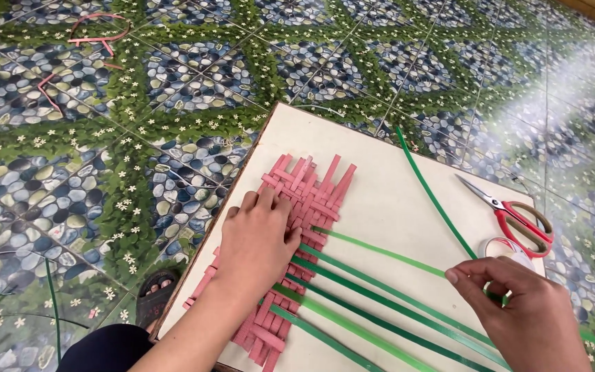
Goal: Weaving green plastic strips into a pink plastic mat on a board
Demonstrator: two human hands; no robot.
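Pink woven strips (297, 227) lay under the flat, spread left hand (259, 241) (fingers open); the right hand (518, 310) pinched a green strap (430, 193).

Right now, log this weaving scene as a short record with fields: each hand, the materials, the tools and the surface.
left hand: flat on pink woven mat
right hand: pinching a green strip
green strips: several run from the mat's edge toward the lower right
board: pale, lying on patterned tile floor
scissors: red-handled, on board, right side
scraps: pink offcuts on floor, upper left
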